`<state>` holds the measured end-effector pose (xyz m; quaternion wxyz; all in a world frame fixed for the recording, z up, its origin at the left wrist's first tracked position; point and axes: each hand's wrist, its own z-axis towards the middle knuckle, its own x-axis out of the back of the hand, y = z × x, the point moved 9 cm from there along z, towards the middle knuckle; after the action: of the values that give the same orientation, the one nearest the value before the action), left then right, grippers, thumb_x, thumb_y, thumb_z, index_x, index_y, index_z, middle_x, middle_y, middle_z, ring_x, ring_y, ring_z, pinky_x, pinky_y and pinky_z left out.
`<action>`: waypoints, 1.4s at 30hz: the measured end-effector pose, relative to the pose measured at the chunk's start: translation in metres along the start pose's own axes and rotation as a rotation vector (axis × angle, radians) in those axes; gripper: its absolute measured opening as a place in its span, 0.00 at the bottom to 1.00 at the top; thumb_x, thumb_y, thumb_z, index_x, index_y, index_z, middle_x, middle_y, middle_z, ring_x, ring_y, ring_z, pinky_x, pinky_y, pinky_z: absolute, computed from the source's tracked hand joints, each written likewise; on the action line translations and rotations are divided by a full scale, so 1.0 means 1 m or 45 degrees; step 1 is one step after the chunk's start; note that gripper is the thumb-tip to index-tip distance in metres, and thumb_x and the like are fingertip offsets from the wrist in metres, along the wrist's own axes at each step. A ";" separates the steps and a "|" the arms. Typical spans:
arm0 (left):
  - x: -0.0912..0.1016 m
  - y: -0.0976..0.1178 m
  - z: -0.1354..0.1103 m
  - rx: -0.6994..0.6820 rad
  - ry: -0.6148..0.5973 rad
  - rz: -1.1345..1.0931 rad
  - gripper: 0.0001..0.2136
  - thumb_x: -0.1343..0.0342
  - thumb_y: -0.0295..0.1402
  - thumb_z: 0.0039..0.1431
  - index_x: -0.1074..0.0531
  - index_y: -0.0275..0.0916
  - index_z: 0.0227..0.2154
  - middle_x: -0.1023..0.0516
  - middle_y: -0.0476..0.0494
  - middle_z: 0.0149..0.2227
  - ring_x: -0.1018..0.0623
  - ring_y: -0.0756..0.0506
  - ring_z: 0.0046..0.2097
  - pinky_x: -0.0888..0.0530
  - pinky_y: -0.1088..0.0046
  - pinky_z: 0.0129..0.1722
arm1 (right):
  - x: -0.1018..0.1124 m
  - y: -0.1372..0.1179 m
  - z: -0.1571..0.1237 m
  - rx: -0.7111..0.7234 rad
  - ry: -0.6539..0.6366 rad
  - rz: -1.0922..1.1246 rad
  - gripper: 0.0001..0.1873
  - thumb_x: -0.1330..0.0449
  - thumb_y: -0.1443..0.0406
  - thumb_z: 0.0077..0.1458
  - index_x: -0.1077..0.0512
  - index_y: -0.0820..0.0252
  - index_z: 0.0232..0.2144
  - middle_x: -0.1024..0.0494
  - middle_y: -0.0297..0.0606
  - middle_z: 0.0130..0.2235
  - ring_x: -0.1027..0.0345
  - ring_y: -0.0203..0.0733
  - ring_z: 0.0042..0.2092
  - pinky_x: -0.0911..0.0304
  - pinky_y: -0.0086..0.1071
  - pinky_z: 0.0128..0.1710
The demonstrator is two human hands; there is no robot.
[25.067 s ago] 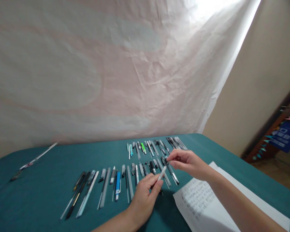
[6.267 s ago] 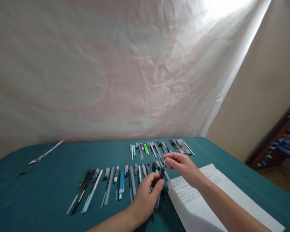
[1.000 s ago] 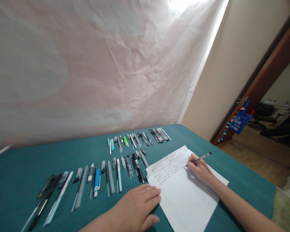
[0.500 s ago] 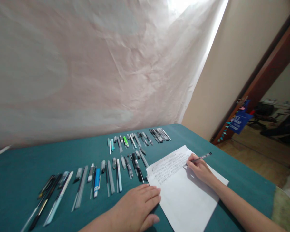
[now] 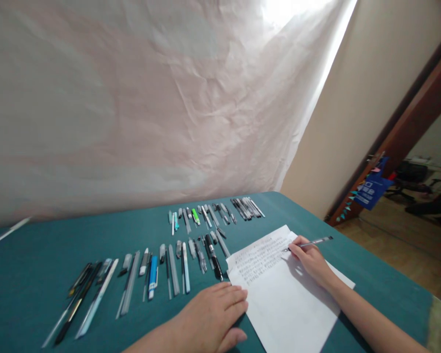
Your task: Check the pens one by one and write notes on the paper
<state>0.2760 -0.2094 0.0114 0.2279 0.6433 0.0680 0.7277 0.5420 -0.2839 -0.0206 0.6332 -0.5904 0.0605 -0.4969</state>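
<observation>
My right hand (image 5: 309, 260) is closed around a slim pen (image 5: 314, 242) with a clear barrel and dark end. The pen's tip rests at the lines of handwriting on the white paper (image 5: 286, 314), near the sheet's upper right. More than one sheet seems stacked there, as the top edges do not line up. My left hand (image 5: 216, 316) lies flat, fingers stretched out, its fingertips at the paper's left edge. Just beyond those fingertips lies a thick black pen (image 5: 213, 257).
Taken-apart pens, caps and refills lie in rows on the green tablecloth (image 5: 106, 235), among them a blue pen (image 5: 153, 277) and a green piece (image 5: 195, 216). A tight group of pens (image 5: 247, 208) lies at the back. A pale curtain (image 5: 150, 108) hangs behind the table.
The whole view has shifted slightly, so everything appears a little further right. My right hand still holds the pen at the writing, and my left hand stays by the paper's edge.
</observation>
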 end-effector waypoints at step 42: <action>0.049 -0.101 -0.052 0.656 1.281 -0.756 0.12 0.53 0.33 0.59 0.39 0.40 0.46 0.33 0.41 0.44 0.31 0.45 0.45 0.34 0.68 0.45 | -0.163 -0.186 -0.003 0.690 -0.507 0.063 0.10 0.43 0.68 0.48 0.31 0.59 0.36 0.26 0.34 0.31 0.34 0.36 0.31 0.39 0.28 0.31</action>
<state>0.2468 -0.0897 0.0074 0.1979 0.2111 0.5149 0.8070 0.3547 -0.1367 0.0460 0.7782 -0.4845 -0.1844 -0.3544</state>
